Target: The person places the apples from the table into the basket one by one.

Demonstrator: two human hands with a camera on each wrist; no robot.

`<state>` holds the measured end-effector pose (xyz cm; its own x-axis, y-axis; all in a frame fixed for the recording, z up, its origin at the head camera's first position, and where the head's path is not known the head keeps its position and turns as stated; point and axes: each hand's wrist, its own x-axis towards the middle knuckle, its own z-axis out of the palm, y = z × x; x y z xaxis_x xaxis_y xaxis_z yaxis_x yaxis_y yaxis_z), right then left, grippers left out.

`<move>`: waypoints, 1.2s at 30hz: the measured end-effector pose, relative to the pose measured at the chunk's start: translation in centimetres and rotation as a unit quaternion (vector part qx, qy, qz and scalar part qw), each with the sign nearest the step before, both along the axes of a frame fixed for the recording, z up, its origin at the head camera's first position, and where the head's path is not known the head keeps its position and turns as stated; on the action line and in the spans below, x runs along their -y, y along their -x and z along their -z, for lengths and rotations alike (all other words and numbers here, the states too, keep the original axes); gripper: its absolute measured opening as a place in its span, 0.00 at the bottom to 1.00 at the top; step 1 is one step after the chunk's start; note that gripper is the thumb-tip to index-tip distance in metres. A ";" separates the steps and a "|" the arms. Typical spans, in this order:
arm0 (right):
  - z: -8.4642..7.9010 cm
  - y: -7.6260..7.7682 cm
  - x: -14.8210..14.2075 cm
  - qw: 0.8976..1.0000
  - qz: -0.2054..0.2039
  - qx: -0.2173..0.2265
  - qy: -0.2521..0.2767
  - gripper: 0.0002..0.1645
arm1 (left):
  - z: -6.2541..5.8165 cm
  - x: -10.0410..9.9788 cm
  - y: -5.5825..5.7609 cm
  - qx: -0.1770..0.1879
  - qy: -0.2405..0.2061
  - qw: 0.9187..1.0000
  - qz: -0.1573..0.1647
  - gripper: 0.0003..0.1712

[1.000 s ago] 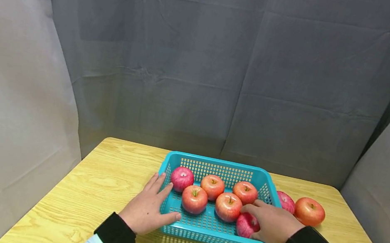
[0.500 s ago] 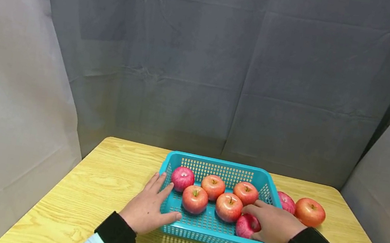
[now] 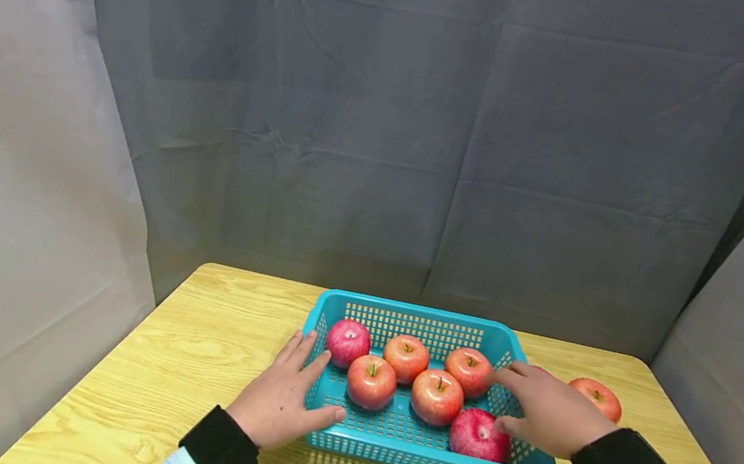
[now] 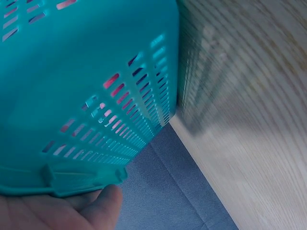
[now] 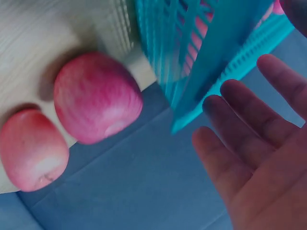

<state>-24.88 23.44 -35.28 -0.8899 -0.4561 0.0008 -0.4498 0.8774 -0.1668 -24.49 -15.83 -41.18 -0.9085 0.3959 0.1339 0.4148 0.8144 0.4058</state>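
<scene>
A turquoise plastic basket point(image 3: 397, 451) with slotted walls holds several apples. Over its left rim lies my left hand point(image 3: 283, 402), fingers spread and straight; the left wrist view shows its fingers at the basket's rim point(image 4: 86, 184). My right hand point(image 3: 550, 411) is above the right rim, with nothing in its grasp and its fingers extended, as the right wrist view shows. Just left of its thumb, a dark red apple point(image 3: 479, 435) sits in the basket's near right corner. An orange-red apple point(image 3: 467, 370) lies close to its fingertips.
Outside the basket on the right, an orange-red apple point(image 3: 598, 397) and a darker red apple point(image 5: 96, 98) rest on the wooden table point(image 3: 179, 364); my right hand mostly hides the darker one in the head view. A grey cloth point(image 3: 385, 146) hangs behind the table.
My right hand has let go of the dark red apple in the near right corner and risen up and to the right. My left hand has stayed at the left rim.
</scene>
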 end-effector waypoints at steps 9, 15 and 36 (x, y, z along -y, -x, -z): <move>-0.7 1.1 -2.9 0.998 0.055 0.001 0.007 0.31 | 0.0 0.1 0.0 0.004 0.005 1.000 -0.001 0.57; 0.2 1.9 -4.9 0.996 0.086 0.004 0.021 0.35 | 0.1 0.1 0.1 0.006 0.004 1.000 0.000 0.59; 4.2 4.3 -6.7 0.992 0.122 -0.007 0.009 0.47 | 0.1 0.0 0.1 0.009 0.004 1.000 -0.003 0.58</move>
<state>-29.18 30.15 -39.49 -0.9738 -0.2265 0.0211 -0.2266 0.9574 -0.1791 -24.54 -15.87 -41.26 -0.9129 0.3919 0.1144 0.4030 0.8201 0.4062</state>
